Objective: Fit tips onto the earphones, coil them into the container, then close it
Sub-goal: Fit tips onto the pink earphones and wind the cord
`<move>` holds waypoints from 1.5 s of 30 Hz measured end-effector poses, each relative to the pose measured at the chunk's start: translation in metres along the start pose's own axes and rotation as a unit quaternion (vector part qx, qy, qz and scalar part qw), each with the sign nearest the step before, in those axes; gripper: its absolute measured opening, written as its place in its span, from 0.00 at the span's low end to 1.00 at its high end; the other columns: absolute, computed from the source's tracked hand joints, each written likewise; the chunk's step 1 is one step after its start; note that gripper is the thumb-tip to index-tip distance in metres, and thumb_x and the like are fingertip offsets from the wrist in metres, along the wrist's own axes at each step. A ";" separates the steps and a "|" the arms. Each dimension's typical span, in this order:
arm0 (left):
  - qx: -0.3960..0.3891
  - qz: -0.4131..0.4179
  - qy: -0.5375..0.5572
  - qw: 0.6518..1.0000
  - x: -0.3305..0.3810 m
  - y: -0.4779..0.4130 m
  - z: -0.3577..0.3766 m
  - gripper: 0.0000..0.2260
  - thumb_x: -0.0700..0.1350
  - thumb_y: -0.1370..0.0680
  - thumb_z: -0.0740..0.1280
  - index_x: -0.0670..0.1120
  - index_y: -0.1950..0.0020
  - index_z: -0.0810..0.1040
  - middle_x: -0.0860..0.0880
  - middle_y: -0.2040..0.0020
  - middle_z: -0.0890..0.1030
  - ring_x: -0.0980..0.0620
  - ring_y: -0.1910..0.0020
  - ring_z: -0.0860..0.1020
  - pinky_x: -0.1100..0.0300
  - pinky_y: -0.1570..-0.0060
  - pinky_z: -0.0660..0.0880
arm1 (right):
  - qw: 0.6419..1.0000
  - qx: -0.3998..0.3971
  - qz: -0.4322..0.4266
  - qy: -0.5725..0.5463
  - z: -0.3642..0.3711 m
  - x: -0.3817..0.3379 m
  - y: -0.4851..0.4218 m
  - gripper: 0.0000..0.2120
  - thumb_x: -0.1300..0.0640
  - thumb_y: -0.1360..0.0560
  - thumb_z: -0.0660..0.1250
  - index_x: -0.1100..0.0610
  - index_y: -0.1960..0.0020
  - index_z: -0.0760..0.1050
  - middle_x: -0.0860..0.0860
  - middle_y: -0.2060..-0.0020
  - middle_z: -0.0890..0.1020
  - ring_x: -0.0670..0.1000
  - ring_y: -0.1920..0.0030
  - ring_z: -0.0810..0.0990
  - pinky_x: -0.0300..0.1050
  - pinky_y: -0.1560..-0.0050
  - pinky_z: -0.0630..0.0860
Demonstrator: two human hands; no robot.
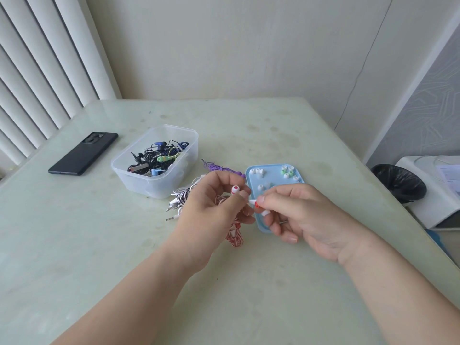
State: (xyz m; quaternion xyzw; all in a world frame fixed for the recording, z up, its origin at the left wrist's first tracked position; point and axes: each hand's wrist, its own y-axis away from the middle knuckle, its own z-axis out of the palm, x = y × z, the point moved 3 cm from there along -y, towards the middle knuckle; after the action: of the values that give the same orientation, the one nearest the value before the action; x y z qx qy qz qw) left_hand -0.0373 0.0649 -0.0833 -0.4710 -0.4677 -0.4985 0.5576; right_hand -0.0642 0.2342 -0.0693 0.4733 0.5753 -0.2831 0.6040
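We log a pale green, blotchy table (249, 125); a clear container (139, 181) of mostly black cables (149, 155); a black phone (83, 153); a pale blue lid (271, 175) bearing white tips (256, 171) and green tips (285, 173); purple earphones (219, 168); black-and-white striped earphones (183, 195); red-and-white striped earphones (235, 239).

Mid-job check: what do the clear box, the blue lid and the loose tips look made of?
Clear box: looks like translucent, slightly frosted plastic; cables show through its walls. Blue lid: likely smooth opaque plastic, with a moulded raised rim. Tips: probably soft silicone, but too small to be sure.
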 end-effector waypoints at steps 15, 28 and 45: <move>-0.022 -0.009 -0.070 0.997 0.000 0.002 -0.003 0.04 0.38 0.25 0.77 0.42 0.53 0.84 0.42 0.64 0.83 0.43 0.64 0.84 0.54 0.60 0.83 | 0.997 -0.008 0.026 -0.071 -0.005 0.002 -0.003 0.11 0.56 0.21 0.69 0.63 0.51 0.83 0.57 0.63 0.80 0.52 0.68 0.77 0.42 0.74 0.70; -0.025 -0.051 0.001 0.998 -0.009 -0.003 -0.003 0.07 0.39 0.18 0.69 0.44 0.43 0.86 0.44 0.60 0.85 0.46 0.62 0.83 0.54 0.57 0.82 | 0.991 0.044 0.017 -0.125 -0.007 0.008 -0.005 0.08 0.68 0.26 0.73 0.67 0.48 0.80 0.64 0.56 0.86 0.58 0.60 0.85 0.48 0.60 0.84; -0.006 -0.025 -0.039 0.999 -0.010 0.000 -0.003 0.04 0.39 0.20 0.73 0.46 0.51 0.87 0.41 0.56 0.88 0.42 0.55 0.87 0.46 0.49 0.85 | 0.975 0.127 -0.051 -0.177 0.011 0.011 -0.006 0.05 0.64 0.24 0.73 0.65 0.51 0.83 0.62 0.60 0.86 0.54 0.63 0.84 0.45 0.60 0.81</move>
State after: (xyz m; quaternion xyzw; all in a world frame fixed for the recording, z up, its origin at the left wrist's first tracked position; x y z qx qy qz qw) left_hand -0.0378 0.0627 -0.0935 -0.4817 -0.4979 -0.4965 0.5230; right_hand -0.0632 0.2239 -0.0829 0.4585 0.4424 -0.4635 0.6158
